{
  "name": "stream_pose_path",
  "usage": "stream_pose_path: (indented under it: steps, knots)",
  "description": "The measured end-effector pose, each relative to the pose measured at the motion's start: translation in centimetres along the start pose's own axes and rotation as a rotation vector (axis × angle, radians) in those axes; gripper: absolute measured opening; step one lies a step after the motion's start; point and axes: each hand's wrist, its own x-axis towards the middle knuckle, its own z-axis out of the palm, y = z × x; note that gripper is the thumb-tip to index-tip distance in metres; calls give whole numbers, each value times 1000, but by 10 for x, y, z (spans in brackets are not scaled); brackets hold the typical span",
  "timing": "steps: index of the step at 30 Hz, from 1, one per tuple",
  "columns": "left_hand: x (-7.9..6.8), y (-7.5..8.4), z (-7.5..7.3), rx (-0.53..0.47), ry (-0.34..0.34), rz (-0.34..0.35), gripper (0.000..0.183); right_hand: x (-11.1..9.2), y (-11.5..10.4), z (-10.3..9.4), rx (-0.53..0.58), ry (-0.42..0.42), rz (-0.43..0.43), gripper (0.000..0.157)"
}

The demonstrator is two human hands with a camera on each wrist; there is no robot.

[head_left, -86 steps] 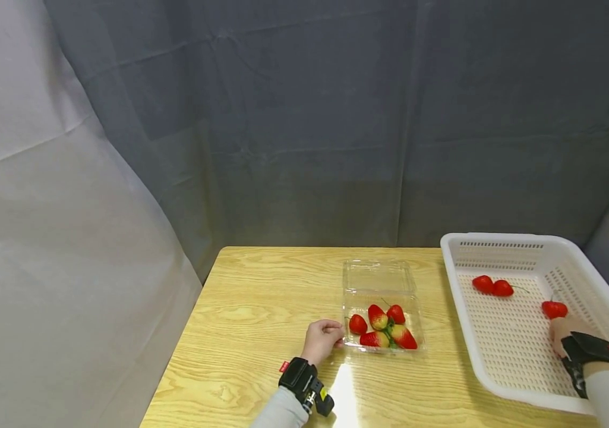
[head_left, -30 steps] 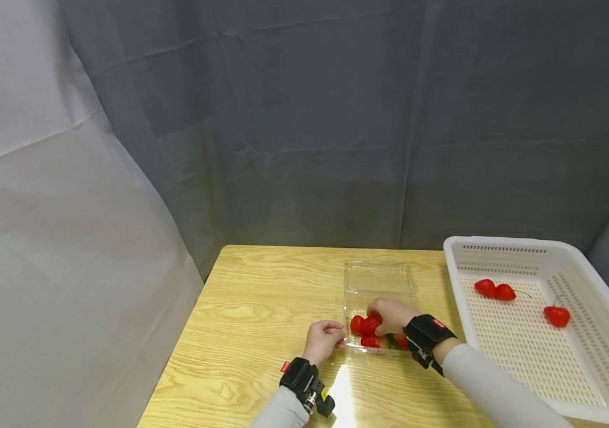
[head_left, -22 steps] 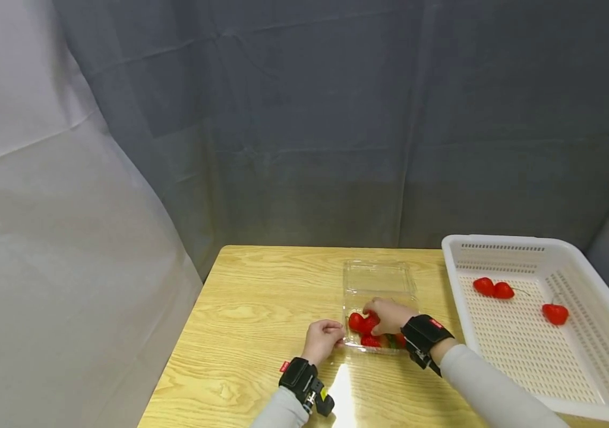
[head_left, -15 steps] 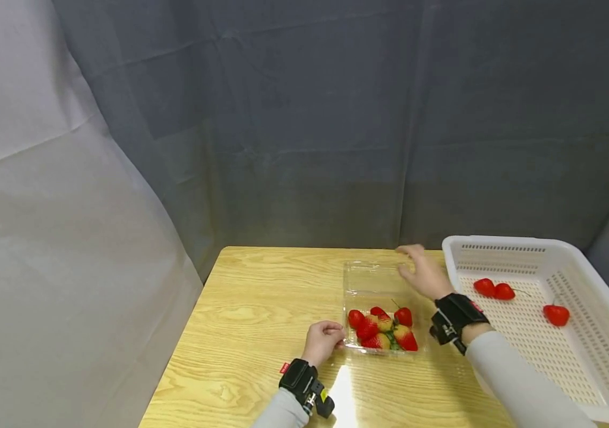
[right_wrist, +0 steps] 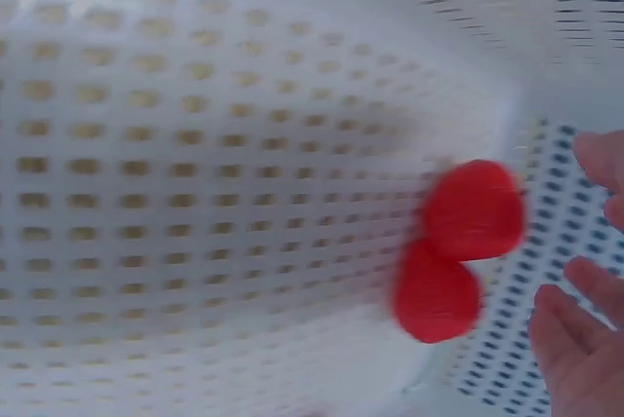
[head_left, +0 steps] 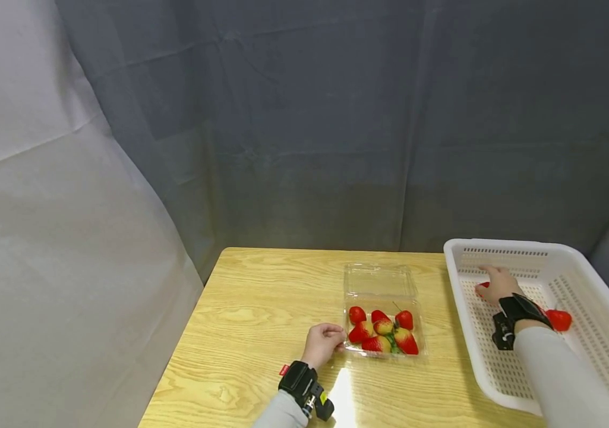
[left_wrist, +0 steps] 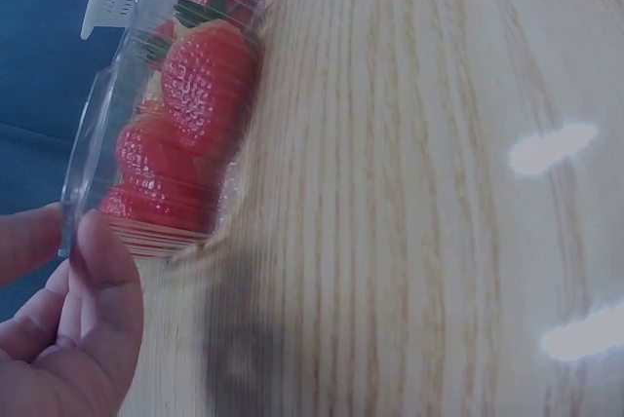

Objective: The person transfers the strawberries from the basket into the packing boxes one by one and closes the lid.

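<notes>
My left hand (head_left: 321, 346) pinches the near left corner rim of a clear plastic clamshell box (head_left: 379, 280), its lid laid open at the back. Inside lie several strawberries (head_left: 376, 343), some yellow toward the leaves. Up close in the left wrist view, thumb and fingertip squeeze the thin rim (left_wrist: 86, 159). My right hand (head_left: 499, 285) reaches into the white perforated basket (head_left: 458, 330), fingers spread and holding nothing. Two round red fruits (right_wrist: 473, 210) rest there, apart from its fingertips in the right wrist view; the hand mostly hides them in the head view.
Another red fruit (head_left: 558, 320) lies in the basket to the right of my right wrist. Box and basket stand on a wood-grain table (head_left: 261, 291). Grey cloth (head_left: 304, 148) hangs behind it, and pale cloth (head_left: 69, 267) on the left.
My right hand set a strawberry in the box, let go, and moved right into the basket, its fingers now spread. The left hand has kept its pinch on the box.
</notes>
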Motion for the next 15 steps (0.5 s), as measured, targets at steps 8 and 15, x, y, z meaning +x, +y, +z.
stream_pose_path:
  steps: [8,15]
  knots:
    - [0,0,0,1,-2,5,13,-11,17,27,-92,-28,-32,48]
    - [-1,2,0,1,6,0,14,-13,20,33,-38,-53,-48,35]
